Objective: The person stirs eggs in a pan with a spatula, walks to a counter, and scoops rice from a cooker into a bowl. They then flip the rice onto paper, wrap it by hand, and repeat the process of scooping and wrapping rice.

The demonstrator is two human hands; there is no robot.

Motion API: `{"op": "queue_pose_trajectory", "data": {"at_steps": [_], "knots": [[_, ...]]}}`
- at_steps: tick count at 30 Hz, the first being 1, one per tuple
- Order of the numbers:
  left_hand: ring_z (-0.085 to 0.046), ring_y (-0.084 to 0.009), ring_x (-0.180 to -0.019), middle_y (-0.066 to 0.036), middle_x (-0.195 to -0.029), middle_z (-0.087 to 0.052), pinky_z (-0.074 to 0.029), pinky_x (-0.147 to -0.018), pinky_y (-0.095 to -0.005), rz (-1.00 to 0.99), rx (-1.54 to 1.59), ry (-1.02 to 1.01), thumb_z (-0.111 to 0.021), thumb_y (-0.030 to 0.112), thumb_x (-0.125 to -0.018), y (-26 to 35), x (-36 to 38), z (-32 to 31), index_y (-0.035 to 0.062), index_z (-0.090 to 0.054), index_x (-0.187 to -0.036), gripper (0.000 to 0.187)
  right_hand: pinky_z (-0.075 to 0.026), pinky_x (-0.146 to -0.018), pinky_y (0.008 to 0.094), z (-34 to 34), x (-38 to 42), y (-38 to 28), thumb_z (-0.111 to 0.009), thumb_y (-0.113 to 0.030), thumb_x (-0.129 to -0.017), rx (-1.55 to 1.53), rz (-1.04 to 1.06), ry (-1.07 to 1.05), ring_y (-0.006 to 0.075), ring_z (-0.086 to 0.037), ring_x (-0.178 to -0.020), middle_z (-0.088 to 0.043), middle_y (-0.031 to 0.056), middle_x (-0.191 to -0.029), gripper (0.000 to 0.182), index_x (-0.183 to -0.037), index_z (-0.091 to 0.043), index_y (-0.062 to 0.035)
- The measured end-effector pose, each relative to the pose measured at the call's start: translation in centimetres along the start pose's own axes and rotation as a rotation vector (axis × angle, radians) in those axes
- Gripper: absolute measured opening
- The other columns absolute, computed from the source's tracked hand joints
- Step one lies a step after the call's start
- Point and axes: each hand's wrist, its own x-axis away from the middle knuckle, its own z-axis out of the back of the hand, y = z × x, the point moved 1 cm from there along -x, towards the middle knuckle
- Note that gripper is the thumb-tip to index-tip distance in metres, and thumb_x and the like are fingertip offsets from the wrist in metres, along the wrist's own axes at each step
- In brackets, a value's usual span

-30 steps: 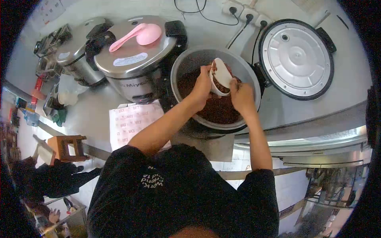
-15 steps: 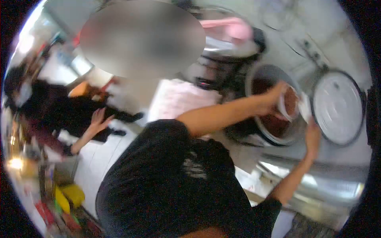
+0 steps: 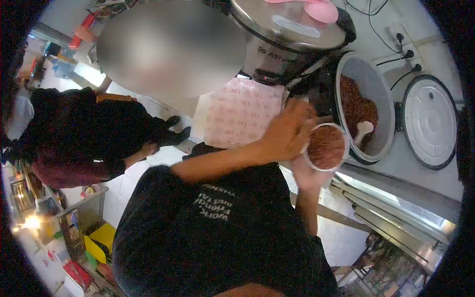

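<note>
Standing at the far left, on the white tiled floor (image 3: 129, 180), a co-worker (image 3: 84, 119) in dark clothes is well apart from the person's hands. Below, in the left corner of the view, there is a yellow object (image 3: 94, 247), too small to name surely. More to the right, a sheet of printed paper (image 3: 237, 111), with red lettering, lies in front of the closed cooker (image 3: 282, 42). A pink ladle (image 3: 320, 12) rests on this steel lid.

Next comes the left hand (image 3: 289, 128). It is blurred; its fingers look bent and are close to the rim of the white bowl (image 3: 321, 169), but I cannot tell if they touch it or hold something. The right hand (image 3: 309, 173) is lower, and its fingers hold the bowl from below and from the side. The bowl is tilted toward the camera, filled with reddish-brown grain (image 3: 326, 148), and it is between the left hand and the open cooker (image 3: 381, 99).

Inside the open cooker there is more of such grain, and a white scoop (image 3: 365, 127) lies on it. To the right, the round lid (image 3: 430, 126) stands open, showing its pale inner face. Above it, black plugs (image 3: 409, 53) are in the sockets.
</note>
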Motion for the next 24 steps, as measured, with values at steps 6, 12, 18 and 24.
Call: {"op": "queue_pose_trajectory", "data": {"at_steps": [6,12,18,24], "knots": [[-0.053,-0.0281,-0.093,-0.011,-0.1,-0.058,-0.044,-0.083,-0.0379,0.22,-0.271,0.12,-0.064,0.021,-0.082,-10.9,7.1,11.9,0.0066,-0.055,-0.105,0.029,-0.052,-0.08,0.0421,8.7,-8.9,9.1,-0.06,-0.047,-0.08,0.794,0.077,0.054,0.0311,-0.061,-0.092,-0.061,0.0127,-0.109,0.053,-0.116,-0.054,-0.0081],[-0.057,-0.025,-0.098,-0.005,-0.106,-0.063,-0.042,-0.088,-0.0381,-0.091,-0.593,-0.32,-0.069,0.025,-0.077,-22.2,14.0,16.0,0.0139,-0.066,-0.095,0.022,-0.045,-0.087,0.0428,14.5,-14.8,15.3,-0.086,-0.045,-0.053,2.237,0.46,-0.552,0.0301,-0.054,-0.101,-0.057,0.0124,-0.11,0.079,-0.114,-0.054,-0.0067],[-0.055,-0.0242,-0.105,-0.002,-0.105,-0.064,-0.039,-0.093,-0.0385,-0.002,-0.654,-0.406,-0.065,0.029,-0.078,-25.4,13.6,15.9,0.016,-0.068,-0.093,0.02,-0.044,-0.087,0.0438,13.0,-11.1,10.2,-0.084,-0.047,-0.053,2.032,0.759,-0.12,0.0333,-0.054,-0.102,-0.056,0.0152,-0.109,0.083,-0.116,-0.053,-0.0032],[-0.057,-0.026,-0.101,-0.007,-0.104,-0.063,-0.042,-0.09,-0.0403,-0.029,-0.683,-0.383,-0.054,0.028,-0.085,-23.4,12.5,15.8,0.0075,-0.064,-0.089,0.023,-0.04,-0.091,0.0472,18.1,-2.1,1.8,-0.077,-0.054,-0.061,2.266,0.857,0.176,0.0372,-0.051,-0.108,-0.053,0.0205,-0.117,0.086,-0.122,-0.048,-0.0006]]}}
